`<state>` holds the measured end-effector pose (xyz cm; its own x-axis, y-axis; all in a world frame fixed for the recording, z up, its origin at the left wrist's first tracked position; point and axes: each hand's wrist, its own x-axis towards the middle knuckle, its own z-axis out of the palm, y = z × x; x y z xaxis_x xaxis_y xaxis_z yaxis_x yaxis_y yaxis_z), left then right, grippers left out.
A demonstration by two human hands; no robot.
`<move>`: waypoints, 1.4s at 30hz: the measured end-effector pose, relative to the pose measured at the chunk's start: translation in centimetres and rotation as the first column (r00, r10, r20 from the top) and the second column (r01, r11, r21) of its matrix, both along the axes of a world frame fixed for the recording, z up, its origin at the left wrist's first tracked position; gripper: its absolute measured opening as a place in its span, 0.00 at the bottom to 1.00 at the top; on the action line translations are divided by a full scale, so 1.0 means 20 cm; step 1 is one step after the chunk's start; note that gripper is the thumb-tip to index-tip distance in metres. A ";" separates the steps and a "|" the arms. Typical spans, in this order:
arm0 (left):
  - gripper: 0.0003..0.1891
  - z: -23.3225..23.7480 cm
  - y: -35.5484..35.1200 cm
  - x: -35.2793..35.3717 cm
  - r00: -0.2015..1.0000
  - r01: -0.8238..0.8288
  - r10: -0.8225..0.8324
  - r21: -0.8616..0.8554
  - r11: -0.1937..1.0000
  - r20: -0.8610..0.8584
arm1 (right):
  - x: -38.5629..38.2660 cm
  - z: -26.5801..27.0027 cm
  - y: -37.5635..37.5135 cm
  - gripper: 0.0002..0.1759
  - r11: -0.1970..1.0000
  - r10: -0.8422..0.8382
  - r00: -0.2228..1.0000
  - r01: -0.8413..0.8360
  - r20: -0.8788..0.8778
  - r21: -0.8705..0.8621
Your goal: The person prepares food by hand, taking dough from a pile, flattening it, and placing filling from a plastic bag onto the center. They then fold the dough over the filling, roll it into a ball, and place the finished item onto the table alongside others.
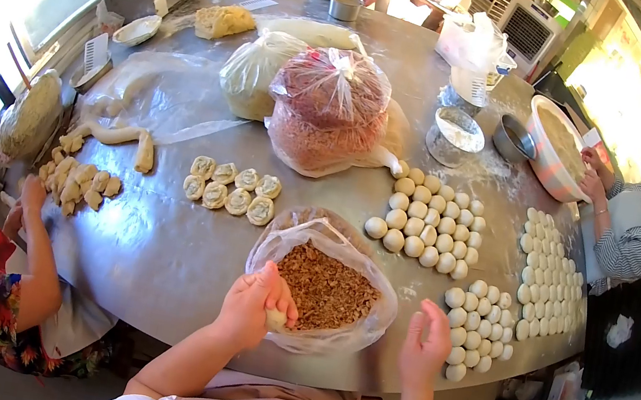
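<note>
My left hand point(256, 308) is closed around a pale piece of dough point(277, 320), which shows below its fingers at the left edge of an open plastic bag point(347, 342). Brown crumbly filling point(323, 285) lies inside the bag. To the right of the bag, my right hand point(425, 345) is raised with its fingers apart and nothing in it. Rows of round white dough balls point(485, 329) lie just beyond that hand. Swirled dough pieces point(231, 187) sit in two rows behind the bag, to the left.
Tied plastic bags point(327, 112) stand mid-table. A floury metal container point(456, 136), a metal bowl point(515, 138) and a large tub point(557, 146) are at the right. Co-workers are at the left, right and far side. Dough chunks point(77, 183) lie at the left.
</note>
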<state>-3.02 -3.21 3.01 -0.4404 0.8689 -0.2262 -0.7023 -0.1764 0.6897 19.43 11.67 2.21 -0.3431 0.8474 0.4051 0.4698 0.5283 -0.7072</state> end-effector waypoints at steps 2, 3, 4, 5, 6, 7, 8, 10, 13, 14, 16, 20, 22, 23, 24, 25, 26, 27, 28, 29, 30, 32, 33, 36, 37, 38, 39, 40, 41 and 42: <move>0.27 -0.01 0.01 -0.03 0.997 -0.064 0.065 0.014 0.998 -0.034 | -0.08 0.17 -0.07 0.13 0.993 0.118 0.992 -0.118 -0.032 0.010; 0.28 0.00 0.02 -0.03 0.991 -0.117 0.118 0.019 0.993 -0.068 | -0.14 0.23 -0.11 0.13 0.984 0.177 0.983 -0.176 -0.048 0.018; 0.29 0.01 0.05 -0.02 0.980 -0.171 0.173 0.028 0.985 -0.100 | -0.22 0.28 -0.14 0.14 0.948 0.317 0.947 -0.313 -0.057 0.057; 0.29 0.02 0.07 0.00 0.965 -0.226 0.229 0.039 0.973 -0.129 | -0.30 0.30 -0.18 0.16 0.891 0.451 0.891 -0.444 -0.058 0.097; 0.28 0.01 0.07 0.01 0.965 -0.226 0.235 0.084 0.970 -0.118 | -0.37 0.30 -0.22 0.19 0.843 0.538 0.839 -0.535 -0.085 0.060; 0.28 -0.02 0.07 0.03 0.965 -0.227 0.241 0.128 0.965 -0.107 | -0.44 0.28 -0.26 0.21 0.784 0.618 0.777 -0.620 -0.116 0.025; 0.29 -0.03 0.07 0.03 0.964 -0.229 0.248 0.172 0.958 -0.097 | -0.50 0.25 -0.30 0.22 0.776 0.610 0.769 -0.629 -0.194 -0.054; 0.30 0.07 0.05 0.07 0.972 -0.218 0.229 0.157 0.963 -0.057 | -0.58 0.17 -0.37 0.23 0.730 0.568 0.747 -0.651 -0.345 -0.209; 0.37 0.09 0.01 0.04 0.996 -0.080 0.088 0.319 0.944 -0.011 | -0.57 0.13 -0.35 0.20 0.579 0.423 0.718 -0.684 -0.553 -0.444; 0.36 0.10 0.00 0.02 0.999 -0.036 0.041 0.352 0.935 -0.008 | -0.56 0.14 -0.33 0.18 0.529 0.417 0.685 -0.717 -0.597 -0.454; 0.29 0.14 0.02 0.02 0.993 -0.078 0.097 0.229 0.970 -0.072 | -0.53 0.14 -0.32 0.19 0.421 0.447 0.711 -0.703 -0.543 -0.574; 0.23 -0.05 0.02 0.00 0.887 0.101 0.092 0.386 0.917 -0.453 | -0.54 0.14 -0.37 0.24 0.486 0.532 0.729 -0.680 -0.431 -0.550; 0.24 -0.14 0.02 -0.04 0.876 0.095 0.108 0.388 0.917 -0.469 | -0.60 0.12 -0.35 0.23 0.666 0.623 0.686 -0.717 -0.377 -0.204; 0.24 -0.13 0.02 -0.04 0.869 0.072 0.124 0.368 0.927 -0.480 | -0.62 0.11 -0.35 0.22 0.709 0.660 0.670 -0.705 -0.339 -0.013; 0.24 -0.11 0.01 -0.04 0.860 0.048 0.138 0.348 0.936 -0.491 | -0.63 0.12 -0.37 0.25 0.734 0.624 0.713 -0.675 -0.321 -0.073; 0.24 -0.07 0.01 -0.02 0.849 0.005 0.159 0.309 0.951 -0.504 | -0.63 0.13 -0.39 0.28 0.757 0.585 0.754 -0.640 -0.299 -0.131; 0.24 -0.01 0.01 0.01 0.837 -0.038 0.179 0.270 0.962 -0.518 | -0.63 0.14 -0.40 0.31 0.778 0.545 0.792 -0.600 -0.274 -0.187; 0.23 0.05 0.02 0.04 0.935 -0.118 0.211 0.311 0.943 -0.285 | -0.61 0.15 -0.39 0.31 0.688 0.531 0.765 -0.640 -0.364 -0.341; 0.22 0.12 0.03 0.08 0.973 -0.205 0.228 0.329 0.922 -0.033 | -0.58 0.15 -0.37 0.31 0.568 0.497 0.742 -0.670 -0.449 -0.478; 0.21 0.12 0.04 0.08 0.967 -0.188 0.232 0.314 0.931 -0.108 | -0.57 0.15 -0.35 0.31 0.422 0.445 0.724 -0.689 -0.528 -0.589; 0.20 0.11 0.04 0.07 0.954 -0.174 0.235 0.297 0.939 -0.184 | -0.56 0.14 -0.35 0.31 0.372 0.416 0.705 -0.708 -0.575 -0.600; 0.17 0.07 0.02 0.02 0.869 -0.034 0.178 0.303 0.952 -0.462 | -0.54 0.11 -0.34 0.31 0.313 0.479 0.681 -0.722 -0.554 -0.617; 0.17 0.04 0.02 0.00 0.754 0.098 0.124 0.297 0.950 -0.645 | -0.53 0.11 -0.34 0.30 0.285 0.507 0.668 -0.726 -0.544 -0.626; 0.18 -0.02 0.03 0.01 0.777 0.001 0.172 0.274 0.962 -0.606 | -0.58 0.12 -0.37 0.31 0.607 0.550 0.734 -0.679 -0.398 -0.414; 0.18 -0.02 0.04 0.02 0.780 -0.036 0.191 0.262 0.964 -0.596 | -0.59 0.12 -0.37 0.31 0.675 0.540 0.765 -0.643 -0.350 -0.363; 0.19 0.03 0.05 0.04 0.854 -0.083 0.202 0.258 0.963 -0.480 | -0.57 0.18 -0.36 0.33 0.589 0.528 0.761 -0.648 -0.377 -0.483; 0.19 0.08 0.06 0.06 0.910 -0.137 0.223 0.254 0.957 -0.350 | -0.56 0.18 -0.34 0.33 0.500 0.476 0.749 -0.662 -0.462 -0.559; 0.19 0.15 0.09 0.10 0.953 -0.242 0.278 0.250 0.938 -0.121 | -0.54 0.18 -0.32 0.33 0.398 0.410 0.737 -0.674 -0.537 -0.622; 0.17 0.15 0.10 0.10 0.940 -0.235 0.283 0.240 0.942 -0.189 | -0.52 0.18 -0.31 0.33 0.288 0.330 0.728 -0.684 -0.601 -0.671; 0.15 0.15 0.11 0.11 0.923 -0.231 0.288 0.230 0.945 -0.256 | -0.53 0.18 -0.32 0.33 0.305 0.318 0.734 -0.678 -0.600 -0.669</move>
<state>-0.89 -1.08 6.03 -0.6767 0.7294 0.1002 -0.3950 -0.4745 0.7866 8.91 5.23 5.82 -0.8388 0.5130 -0.1826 0.0077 -0.3242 -0.9460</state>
